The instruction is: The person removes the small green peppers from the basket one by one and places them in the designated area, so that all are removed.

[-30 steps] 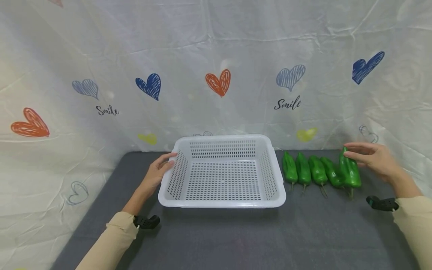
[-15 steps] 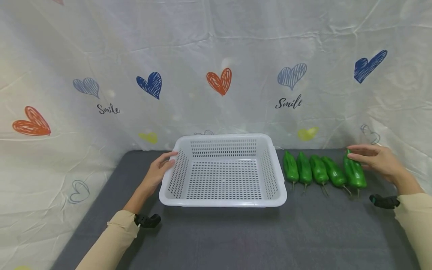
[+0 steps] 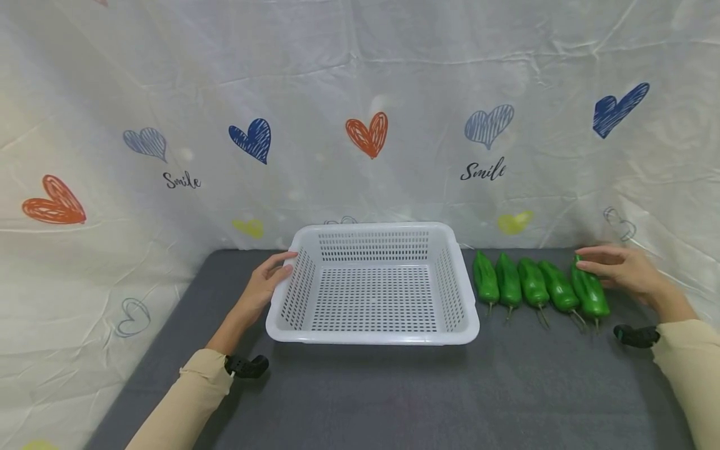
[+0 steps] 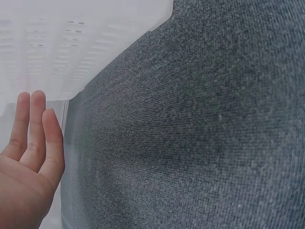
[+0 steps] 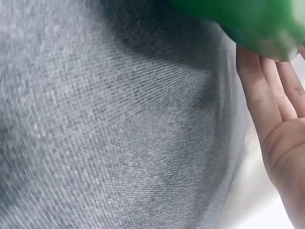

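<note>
A white perforated plastic basket (image 3: 371, 337) stands on the dark grey tabletop. At its left rim my left hand (image 3: 267, 279) rests index finger and thumb; in the left wrist view its straight fingers (image 4: 37, 129) lie against the outer wall. My right hand (image 3: 624, 270) pinches the pointed tip of the rightmost green pepper (image 3: 589, 294) between thumb and fingers. That green pepper (image 5: 257, 28) fills the top of the right wrist view, blurred, just above my fingertips. Several other green peppers (image 3: 532, 284) lie side by side between it and the basket, stems toward me.
The grey cloth-covered table (image 3: 382, 400) extends in front of the basket. Close behind the basket and peppers hangs a white curtain (image 3: 315, 75) printed with hearts and words. Black wrist straps (image 3: 247, 367) sit at both sleeves.
My right hand moved the rightmost pepper away from its neighbour, laying it down at the row's end, then shifted it slightly left. My left hand has stayed at the basket rim.
</note>
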### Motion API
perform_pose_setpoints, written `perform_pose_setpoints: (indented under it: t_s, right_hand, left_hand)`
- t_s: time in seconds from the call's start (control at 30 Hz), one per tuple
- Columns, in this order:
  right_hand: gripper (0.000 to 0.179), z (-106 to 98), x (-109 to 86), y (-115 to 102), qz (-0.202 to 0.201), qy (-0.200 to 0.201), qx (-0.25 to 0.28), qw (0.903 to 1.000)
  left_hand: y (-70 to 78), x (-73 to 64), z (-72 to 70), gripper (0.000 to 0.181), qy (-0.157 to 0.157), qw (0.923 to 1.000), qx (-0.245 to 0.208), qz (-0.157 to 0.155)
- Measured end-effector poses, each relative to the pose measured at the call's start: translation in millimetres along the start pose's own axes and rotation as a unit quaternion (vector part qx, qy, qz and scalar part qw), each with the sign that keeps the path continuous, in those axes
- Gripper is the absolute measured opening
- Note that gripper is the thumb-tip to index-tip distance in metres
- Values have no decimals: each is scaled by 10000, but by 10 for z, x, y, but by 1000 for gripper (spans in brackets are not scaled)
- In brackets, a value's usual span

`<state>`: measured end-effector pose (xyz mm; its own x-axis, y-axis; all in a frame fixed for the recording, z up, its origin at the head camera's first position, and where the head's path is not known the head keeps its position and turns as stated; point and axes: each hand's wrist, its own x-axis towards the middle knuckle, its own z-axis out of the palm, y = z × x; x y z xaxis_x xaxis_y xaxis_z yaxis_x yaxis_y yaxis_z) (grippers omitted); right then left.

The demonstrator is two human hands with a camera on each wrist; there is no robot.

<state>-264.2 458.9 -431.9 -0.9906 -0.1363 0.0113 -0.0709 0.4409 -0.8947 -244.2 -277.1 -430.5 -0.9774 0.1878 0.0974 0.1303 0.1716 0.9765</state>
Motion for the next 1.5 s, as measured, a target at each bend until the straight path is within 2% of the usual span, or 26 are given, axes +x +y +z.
perform_pose_setpoints:
  t_s: [0.4, 0.8, 1.03, 1.3, 1.5]
  right_hand:
    - [32, -2, -13, 93, 258, -107, 234, 9993]
    - [29, -2, -44, 124, 56, -122, 512, 9986]
    - [33, 2, -101, 101, -30, -82, 299, 9995]
    - [40, -9, -177, -20, -103, -19, 130, 9999]
    - [51, 39, -245, -172, -159, 56, -628, 9979]
  left_hand:
    - [12, -9, 7, 46, 38, 10000, 19, -48]
    - [12, 0, 13, 46, -25, 10000, -78, -8]
    - [2, 14, 23, 46, -55, 9999, -84, -13]
    - [-1, 30, 45, 47, -58, 9999, -96, -61]
    - [-27, 20, 30, 59, -5, 9994, -225, -260]
